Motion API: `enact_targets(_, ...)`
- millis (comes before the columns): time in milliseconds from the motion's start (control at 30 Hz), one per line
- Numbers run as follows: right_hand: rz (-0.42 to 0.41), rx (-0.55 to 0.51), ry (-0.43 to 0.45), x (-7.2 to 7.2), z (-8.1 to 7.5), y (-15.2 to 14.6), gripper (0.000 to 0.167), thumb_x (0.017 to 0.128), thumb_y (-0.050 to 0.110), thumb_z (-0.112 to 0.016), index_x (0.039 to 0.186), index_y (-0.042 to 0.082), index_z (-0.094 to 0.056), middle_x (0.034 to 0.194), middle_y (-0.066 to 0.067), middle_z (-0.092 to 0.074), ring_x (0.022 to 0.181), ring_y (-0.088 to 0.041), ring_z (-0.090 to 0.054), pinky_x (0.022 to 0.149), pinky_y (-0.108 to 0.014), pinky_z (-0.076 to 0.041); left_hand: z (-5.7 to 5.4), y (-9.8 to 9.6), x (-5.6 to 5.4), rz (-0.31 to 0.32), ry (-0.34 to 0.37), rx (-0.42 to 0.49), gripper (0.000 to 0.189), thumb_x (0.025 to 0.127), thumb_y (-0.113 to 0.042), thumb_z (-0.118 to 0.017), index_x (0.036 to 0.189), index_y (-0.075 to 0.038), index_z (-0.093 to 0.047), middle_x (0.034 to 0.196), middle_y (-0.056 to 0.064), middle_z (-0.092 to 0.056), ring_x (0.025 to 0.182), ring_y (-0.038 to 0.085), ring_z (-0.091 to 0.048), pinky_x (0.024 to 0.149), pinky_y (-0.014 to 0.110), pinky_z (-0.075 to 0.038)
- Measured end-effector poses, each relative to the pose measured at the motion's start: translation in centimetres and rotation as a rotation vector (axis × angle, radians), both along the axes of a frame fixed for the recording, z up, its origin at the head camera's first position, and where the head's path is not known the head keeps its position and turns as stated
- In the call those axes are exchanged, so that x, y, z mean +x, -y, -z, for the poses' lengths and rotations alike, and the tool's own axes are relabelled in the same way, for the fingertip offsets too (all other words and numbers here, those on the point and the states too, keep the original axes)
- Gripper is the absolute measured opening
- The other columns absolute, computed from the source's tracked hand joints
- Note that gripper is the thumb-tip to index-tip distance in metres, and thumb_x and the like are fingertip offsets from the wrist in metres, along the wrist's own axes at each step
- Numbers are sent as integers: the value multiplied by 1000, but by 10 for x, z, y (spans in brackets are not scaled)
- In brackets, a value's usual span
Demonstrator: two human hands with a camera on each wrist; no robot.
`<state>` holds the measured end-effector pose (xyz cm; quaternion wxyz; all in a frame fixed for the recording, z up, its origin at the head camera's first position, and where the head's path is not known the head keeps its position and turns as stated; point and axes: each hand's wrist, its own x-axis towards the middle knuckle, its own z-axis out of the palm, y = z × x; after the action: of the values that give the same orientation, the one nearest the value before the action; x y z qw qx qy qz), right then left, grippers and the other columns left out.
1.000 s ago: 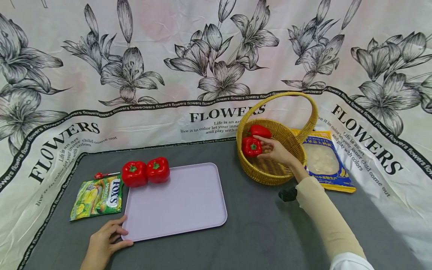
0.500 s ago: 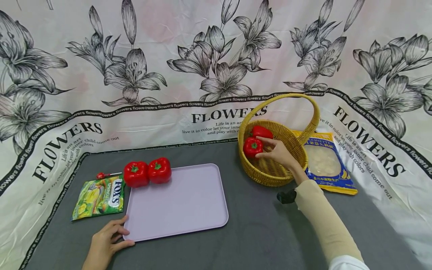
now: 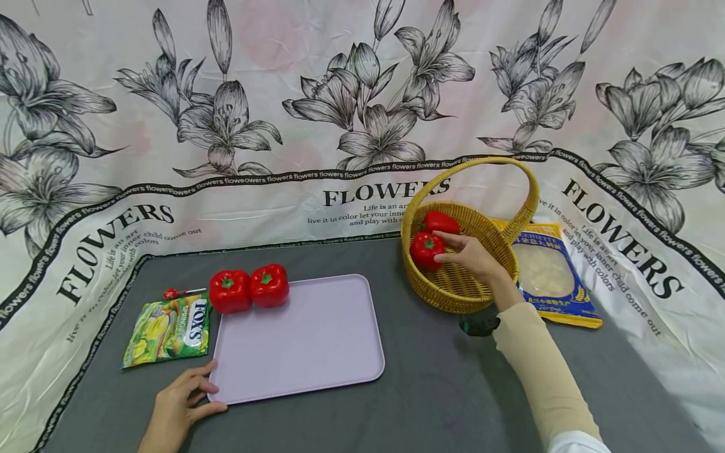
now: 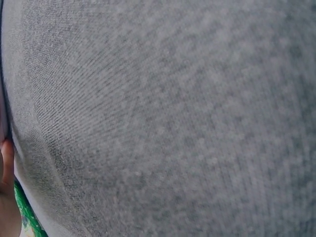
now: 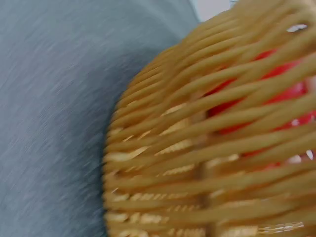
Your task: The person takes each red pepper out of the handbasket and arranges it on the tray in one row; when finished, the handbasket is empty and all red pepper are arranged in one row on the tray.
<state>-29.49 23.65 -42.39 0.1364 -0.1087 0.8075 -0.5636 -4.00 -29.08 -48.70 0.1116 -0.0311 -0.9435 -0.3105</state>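
Reaching into the yellow woven basket [image 3: 453, 301], my right hand [image 3: 476, 257] has thumb and fingers around the right side of a red bell pepper [image 3: 426, 251]. A second red pepper [image 3: 442, 221] lies behind it. The right wrist view shows the basket's weave [image 5: 163, 148] close up, with red showing through the gaps. My left hand [image 3: 180, 402] holds the near left corner of the lilac tray [image 3: 306, 343], fingers at the side and thumb at the front edge. Two red bell peppers [image 3: 229, 292] sit side by side at the tray's far left corner.
Left of the tray lies a green and yellow Fox's packet [image 3: 167, 330], with a small red-headed item [image 3: 171, 293] behind it. A blue and yellow pasta bag [image 3: 552, 270] lies to the right of the basket. A flower-printed cloth [image 3: 317, 145] hangs behind the grey table [image 3: 391, 415].
The head view has shifted slightly. Both hands stay almost where they were, the left at the tray corner and the right at the bell pepper in the basket.
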Motion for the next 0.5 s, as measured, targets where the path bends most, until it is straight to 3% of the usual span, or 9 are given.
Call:
enact_targets(233,-20,-204,190,0,-9,-6,65,90,0,-65,146,-1,-32,151,-22,-29,141,-32,-22,91,-22,-49,-1,-1,1,-2,42,16,36,55,-6,-89,72,-16,-60,117,18,-65,101,35,-62,68,28,-59)
enact_targets(367,-23,-249,219,4,-18,-10,68,90,-4,-63,146,-5,-26,153,-25,-22,142,-34,-19,87,-17,-49,-2,-1,0,-10,68,3,35,57,-6,-89,73,-17,-60,118,18,-65,101,33,-63,68,28,-59)
enact_targets(500,-19,-263,238,8,-25,-14,69,90,-6,-61,147,-5,-23,154,-25,-20,142,-33,-18,93,-19,-47,-2,-1,-1,-5,57,-7,35,56,-6,-89,73,-17,-60,117,18,-65,100,32,-63,67,27,-59)
